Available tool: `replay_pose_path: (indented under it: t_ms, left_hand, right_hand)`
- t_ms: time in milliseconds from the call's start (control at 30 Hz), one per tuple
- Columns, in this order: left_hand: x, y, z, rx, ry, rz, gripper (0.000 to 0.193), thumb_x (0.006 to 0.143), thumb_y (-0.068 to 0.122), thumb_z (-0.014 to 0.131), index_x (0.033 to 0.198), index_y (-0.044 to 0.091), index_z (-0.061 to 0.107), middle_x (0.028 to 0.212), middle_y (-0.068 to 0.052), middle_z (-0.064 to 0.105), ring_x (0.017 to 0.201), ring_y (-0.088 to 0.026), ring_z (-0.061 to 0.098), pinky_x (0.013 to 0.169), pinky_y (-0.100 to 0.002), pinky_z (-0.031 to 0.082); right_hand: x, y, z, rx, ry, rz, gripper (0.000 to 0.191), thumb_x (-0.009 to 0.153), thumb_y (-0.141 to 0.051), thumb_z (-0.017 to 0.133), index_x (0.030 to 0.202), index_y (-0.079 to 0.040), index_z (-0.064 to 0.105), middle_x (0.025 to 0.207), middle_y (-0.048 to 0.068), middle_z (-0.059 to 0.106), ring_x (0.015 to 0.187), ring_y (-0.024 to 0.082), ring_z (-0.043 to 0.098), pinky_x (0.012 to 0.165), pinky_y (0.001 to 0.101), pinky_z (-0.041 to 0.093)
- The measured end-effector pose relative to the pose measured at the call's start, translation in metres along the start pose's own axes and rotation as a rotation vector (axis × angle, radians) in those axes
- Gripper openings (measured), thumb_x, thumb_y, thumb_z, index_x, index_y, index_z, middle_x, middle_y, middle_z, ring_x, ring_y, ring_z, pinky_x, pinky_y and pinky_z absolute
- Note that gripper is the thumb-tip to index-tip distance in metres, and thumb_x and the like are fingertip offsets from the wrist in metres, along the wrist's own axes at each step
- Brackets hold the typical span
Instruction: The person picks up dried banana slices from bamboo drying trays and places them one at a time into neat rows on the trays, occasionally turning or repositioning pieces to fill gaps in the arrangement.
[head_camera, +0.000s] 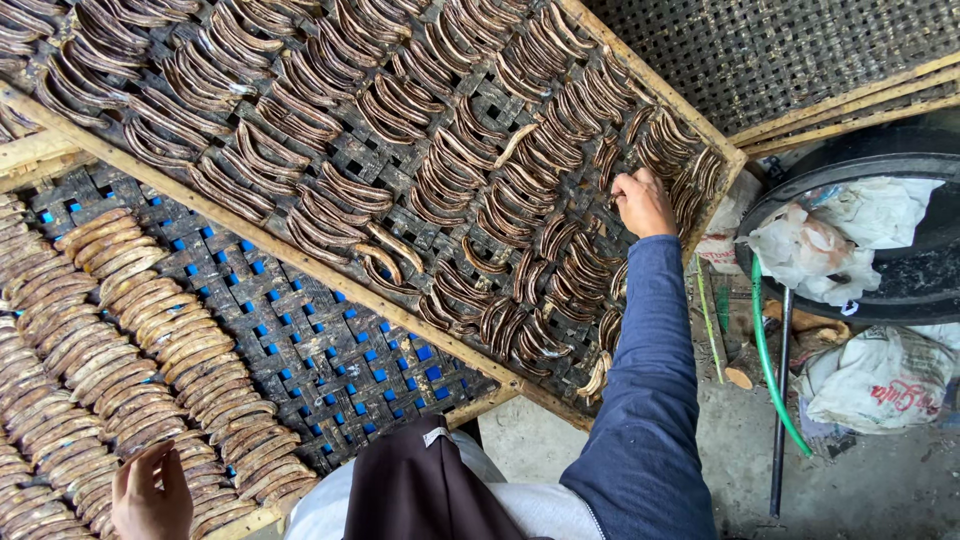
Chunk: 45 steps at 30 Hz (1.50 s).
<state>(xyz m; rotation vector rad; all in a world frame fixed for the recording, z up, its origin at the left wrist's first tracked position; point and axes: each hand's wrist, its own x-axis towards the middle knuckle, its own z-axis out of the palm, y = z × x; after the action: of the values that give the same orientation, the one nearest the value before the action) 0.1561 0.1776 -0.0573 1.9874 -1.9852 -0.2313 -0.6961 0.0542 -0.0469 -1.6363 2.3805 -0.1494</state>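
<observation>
My right hand (642, 203), in a blue sleeve, reaches to the far right of a woven drying rack (300, 258) covered with several dark curved dried banana slices (400, 150). Its fingers pinch one dark slice near the rack's right edge. My left hand (150, 492) rests at the bottom left on a lower rack (330, 370) of dark weave with blue showing through. Its fingers lie apart on rows of lighter brown banana slices (120, 330) and hold nothing.
A black round tub (900, 290) with crumpled white plastic bags (820, 245) stands at right. A green hose (770, 370) and a dark rod (780, 410) lie on the concrete floor. More woven racks (780, 50) are stacked at top right.
</observation>
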Motion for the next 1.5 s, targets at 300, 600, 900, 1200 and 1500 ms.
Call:
replay_pose_path:
  t_ms: [300, 600, 900, 1200, 1500]
  left_hand:
    - [0.01, 0.01, -0.001, -0.003, -0.051, -0.012, 0.008, 0.111, 0.016, 0.074, 0.113, 0.008, 0.073, 0.107, -0.009, 0.073, 0.097, -0.016, 0.07, 0.073, -0.027, 0.06]
    - [0.071, 0.176, -0.006, -1.095, -0.644, -0.429, 0.033, 0.101, 0.022, 0.058, 0.127, 0.004, 0.068, 0.12, -0.009, 0.073, 0.099, -0.02, 0.07, 0.083, -0.034, 0.054]
    - [0.163, 0.239, 0.009, -1.945, -1.113, -0.781, 0.063, 0.094, 0.063, 0.042, 0.125, 0.013, 0.066, 0.115, -0.006, 0.074, 0.1, -0.02, 0.07, 0.084, -0.036, 0.057]
    - [0.162, 0.09, 0.002, -2.032, -0.275, -0.772, 0.016, 0.095, 0.012, 0.07, 0.109, 0.008, 0.064, 0.094, -0.003, 0.071, 0.081, -0.014, 0.069, 0.07, -0.029, 0.057]
    - [0.195, 0.044, -0.035, -1.763, -0.234, -0.432, 0.022, 0.098, 0.006, 0.071, 0.119, 0.003, 0.064, 0.096, -0.002, 0.069, 0.08, -0.009, 0.062, 0.069, -0.026, 0.052]
  right_hand:
    - [-0.03, 0.044, -0.018, 0.574, 0.443, 0.092, 0.016, 0.097, 0.004, 0.072, 0.107, -0.004, 0.061, 0.096, 0.005, 0.069, 0.086, 0.013, 0.066, 0.077, 0.0284, 0.055]
    - [-0.077, -0.078, -0.1, 0.983, 0.395, 0.02, 0.016, 0.101, 0.004, 0.066, 0.112, -0.005, 0.059, 0.1, 0.001, 0.065, 0.082, 0.006, 0.06, 0.069, 0.0224, 0.053]
    - [-0.147, -0.439, -0.035, 0.858, 0.254, -0.522, 0.007, 0.102, -0.003, 0.064, 0.107, -0.002, 0.061, 0.103, 0.007, 0.063, 0.093, 0.018, 0.062, 0.083, 0.032, 0.052]
    - [-0.213, -0.599, 0.035, 0.603, 0.134, -1.025, 0.031, 0.091, -0.001, 0.07, 0.121, -0.004, 0.065, 0.121, 0.012, 0.065, 0.108, 0.034, 0.066, 0.093, 0.0432, 0.055]
    - [-0.17, -0.628, 0.048, 0.809, -0.101, -0.649, 0.023, 0.1, -0.009, 0.067, 0.121, -0.005, 0.058, 0.115, 0.01, 0.065, 0.089, 0.019, 0.067, 0.077, 0.0319, 0.059]
